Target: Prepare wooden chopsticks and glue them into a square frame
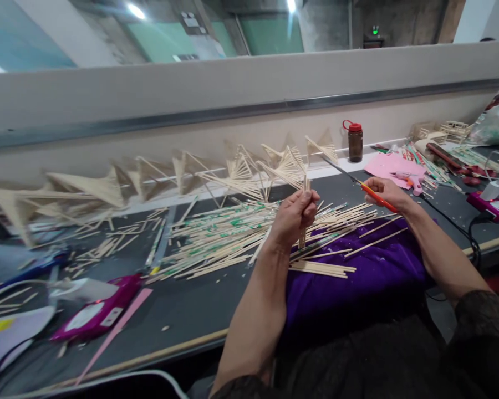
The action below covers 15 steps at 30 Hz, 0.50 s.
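"As the head view is the only one on file, what does each hand hold?"

"The left hand has its fingers closed round a small bundle of sticks, held upright above the surface. The right hand has its fingers curled about the orange handles of the scissors; no opening between the blades can be made out."

"Why held so?"

"In my judgement, the upright grip keeps the bundle together, with both ends protruding. The scissors are held by the handles, so the blades stand out from the hand, aimed up and leftward, away from the right forearm."

"And the placing of the rest?"

"Loose sticks lie mostly lengthwise, spread beneath and beside the left hand, presumably for short reach. Some rest on the purple cloth. The models line the wall, probably to keep them off the working side."

"Edges and room?"

"The hands are well apart, with a gap between them above the sticks and cloth. The front edge runs on the person's side. Rearward, the models and the bottle limit movement. To the right, the glue gun and its cord lie near the right forearm; a snag is possible. Clearance between blade tip and models cannot be told."
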Tool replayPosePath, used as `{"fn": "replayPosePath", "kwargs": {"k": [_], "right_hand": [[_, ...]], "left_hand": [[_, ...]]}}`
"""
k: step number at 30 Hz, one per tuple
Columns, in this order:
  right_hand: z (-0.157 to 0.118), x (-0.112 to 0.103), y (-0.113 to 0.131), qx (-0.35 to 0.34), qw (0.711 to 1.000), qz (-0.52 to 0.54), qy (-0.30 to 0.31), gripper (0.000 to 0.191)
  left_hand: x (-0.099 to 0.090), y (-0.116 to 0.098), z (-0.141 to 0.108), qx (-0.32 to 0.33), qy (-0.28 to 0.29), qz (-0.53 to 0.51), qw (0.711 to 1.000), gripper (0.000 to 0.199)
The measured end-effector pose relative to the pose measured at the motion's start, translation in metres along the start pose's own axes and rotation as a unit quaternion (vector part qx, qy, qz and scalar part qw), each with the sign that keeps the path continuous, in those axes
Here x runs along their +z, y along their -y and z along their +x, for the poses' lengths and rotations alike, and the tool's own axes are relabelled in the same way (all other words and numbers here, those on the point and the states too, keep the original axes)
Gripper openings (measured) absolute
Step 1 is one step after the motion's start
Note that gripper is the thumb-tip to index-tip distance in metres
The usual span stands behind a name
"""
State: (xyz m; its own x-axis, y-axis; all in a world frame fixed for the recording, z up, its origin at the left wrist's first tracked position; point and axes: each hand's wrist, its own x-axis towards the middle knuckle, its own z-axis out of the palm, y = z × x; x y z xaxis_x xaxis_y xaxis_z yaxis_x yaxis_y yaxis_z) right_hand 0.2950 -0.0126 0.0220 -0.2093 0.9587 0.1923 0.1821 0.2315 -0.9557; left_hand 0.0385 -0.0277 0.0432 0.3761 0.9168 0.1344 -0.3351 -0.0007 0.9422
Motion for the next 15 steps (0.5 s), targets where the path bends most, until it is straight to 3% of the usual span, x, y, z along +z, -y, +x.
{"fn": "replayPosePath", "kwargs": {"k": [8,15], "right_hand": [[-0.0050,0.0067,0.0014,-0.077,0.977,-0.190,0.054,0.040],[-0.0103,0.0096,0.0081,-0.093,0.957,-0.264,0.073,0.056]], "left_hand": [[-0.0019,0.0035,-0.0005,-0.033,0.018,0.047,0.998,0.037],[-0.0019,0.0075,-0.0001,-0.040,0.015,0.095,0.995,0.039]]}}
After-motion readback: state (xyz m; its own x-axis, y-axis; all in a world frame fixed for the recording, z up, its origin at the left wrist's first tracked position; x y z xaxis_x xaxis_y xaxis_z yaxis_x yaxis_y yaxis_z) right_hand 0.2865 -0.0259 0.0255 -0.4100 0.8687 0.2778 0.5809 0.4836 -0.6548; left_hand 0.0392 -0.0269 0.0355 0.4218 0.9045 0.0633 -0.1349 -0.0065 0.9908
